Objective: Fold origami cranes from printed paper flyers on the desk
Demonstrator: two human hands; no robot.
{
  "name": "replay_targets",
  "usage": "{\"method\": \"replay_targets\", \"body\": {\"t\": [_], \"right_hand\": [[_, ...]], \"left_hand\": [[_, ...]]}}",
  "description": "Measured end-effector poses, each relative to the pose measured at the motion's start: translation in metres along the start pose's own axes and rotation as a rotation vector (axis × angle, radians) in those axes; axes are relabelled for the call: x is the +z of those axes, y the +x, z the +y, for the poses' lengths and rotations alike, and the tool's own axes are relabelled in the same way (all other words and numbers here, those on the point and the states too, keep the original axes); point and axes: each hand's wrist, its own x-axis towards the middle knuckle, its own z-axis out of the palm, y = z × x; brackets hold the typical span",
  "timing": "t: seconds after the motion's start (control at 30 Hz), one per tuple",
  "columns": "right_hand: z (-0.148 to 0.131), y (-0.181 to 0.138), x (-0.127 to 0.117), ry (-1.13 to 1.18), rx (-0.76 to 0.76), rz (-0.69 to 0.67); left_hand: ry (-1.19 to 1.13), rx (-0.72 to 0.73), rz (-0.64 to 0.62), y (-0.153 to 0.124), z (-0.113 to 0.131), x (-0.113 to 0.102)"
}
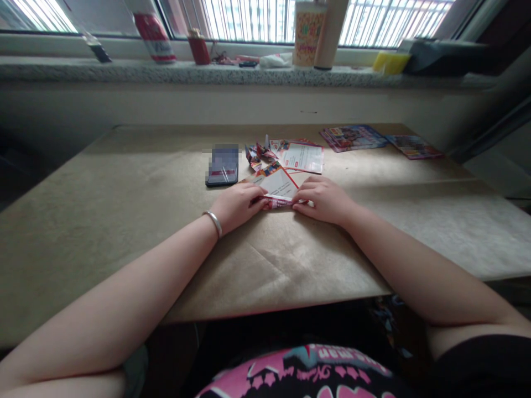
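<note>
A printed paper sheet [279,184], white with a coloured upper corner and a red edge, lies on the table in front of me. Along its near side runs a narrow pink folded strip. My left hand [240,204], with a silver bangle on the wrist, is closed on the sheet's near left corner. At the near right corner, the fingers of my right hand [321,198] are closed on the paper too. Just beyond the sheet sits a crumpled or folded piece of coloured paper [254,156]. Another printed sheet [305,157] lies flat behind it.
A dark phone [224,166] rests left of the papers. Colourful printed sheets [352,137] and one more [415,147] lie at the table's [103,221] far right. On the windowsill [228,74] stand a can [154,38], a red container [199,48], a patterned cup [308,36] and a yellow object [390,62].
</note>
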Motion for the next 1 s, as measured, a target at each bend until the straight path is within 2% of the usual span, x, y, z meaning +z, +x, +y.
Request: {"method": "replay_targets", "body": {"t": [0.17, 0.37, 0.53, 0.73, 0.87, 1.0], "right_hand": [[-0.004, 0.001, 0.002, -0.032, 0.033, 0.035], [-0.003, 0.0, 0.011, -0.017, -0.024, 0.054], [0.0, 0.001, 0.018, 0.007, -0.011, 0.099], [-0.002, 0.002, 0.017, -0.004, -0.005, 0.063], [-0.003, 0.003, 0.016, 0.008, 0.033, 0.04], [-0.004, 0.003, 0.016, 0.006, 0.056, 0.038]], "left_hand": [[0.049, -0.032, -0.016, 0.002, 0.0, 0.0], [0.073, -0.025, 0.001, 0.002, -0.001, 0.002], [0.112, -0.025, 0.018, 0.003, -0.001, 0.003], [0.137, -0.039, 0.019, 0.004, -0.001, 0.004], [0.112, -0.047, 0.077, 0.003, -0.002, 0.005], [0.069, 0.069, 0.098, 0.001, -0.003, 0.002]]}}
